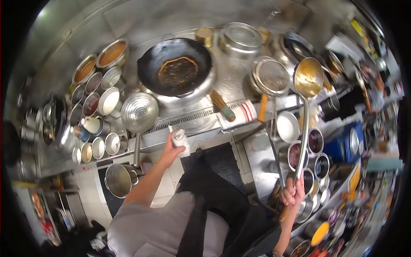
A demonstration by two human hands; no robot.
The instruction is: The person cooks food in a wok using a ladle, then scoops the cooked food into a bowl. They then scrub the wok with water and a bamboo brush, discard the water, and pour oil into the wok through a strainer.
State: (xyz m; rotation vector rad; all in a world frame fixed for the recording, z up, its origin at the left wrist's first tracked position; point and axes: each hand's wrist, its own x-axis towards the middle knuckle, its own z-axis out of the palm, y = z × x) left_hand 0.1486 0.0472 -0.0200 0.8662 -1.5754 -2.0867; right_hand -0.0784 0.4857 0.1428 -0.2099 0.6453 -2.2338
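Observation:
A white cloth [181, 142] is bunched in my left hand [172, 147], in front of the counter's edge. My right hand [293, 192] is wrapped round the wooden-ended handle of a long ladle [308, 77]. The ladle's bowl is raised at the upper right, with a yellowish wet coating inside. On the stove sits a black wok [150, 64] with dark liquid and bits at its bottom. A perforated skimmer [140, 112] lies to the left of the wok. Right of the wok, a brush [222, 106] rests beside a folded white towel with red stripes [244, 115].
Metal bowls of sauces and seasonings [109, 100] crowd the left counter. A lidded pot [240, 39] and a strainer [272, 76] stand behind on the right. More containers [316, 141] line the right side. A large pot [119, 180] is low left. Another person [376, 92] is far right.

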